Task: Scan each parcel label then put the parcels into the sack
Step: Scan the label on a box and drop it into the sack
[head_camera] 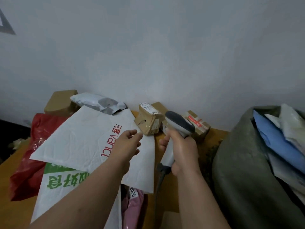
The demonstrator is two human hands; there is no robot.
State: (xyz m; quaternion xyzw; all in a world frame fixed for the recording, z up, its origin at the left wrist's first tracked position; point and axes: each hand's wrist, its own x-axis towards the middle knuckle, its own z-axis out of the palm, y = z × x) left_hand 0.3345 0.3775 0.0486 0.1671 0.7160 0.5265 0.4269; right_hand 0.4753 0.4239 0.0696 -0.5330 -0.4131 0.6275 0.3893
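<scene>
Lying across wooden table [212, 138] against pale wall: white mailer [82, 141] topmost on heap of soft parcels, crumpled brown box [148, 123] behind. Left hand [127, 144] hovering over mailer's right edge, fingers [137, 134] loosely extended, grasping nothing. Right hand [183, 151] clenching scanner [178, 129] handle upright; grey-green sack [244, 171] standing at right, already holding parcels.

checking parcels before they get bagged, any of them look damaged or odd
One does: the small brown box at the back of the table, just beyond the left hand, looks crushed, with dented sides and a torn, buckled top beside its label. The white mailer is only creased. Nothing appears spilled.
</scene>
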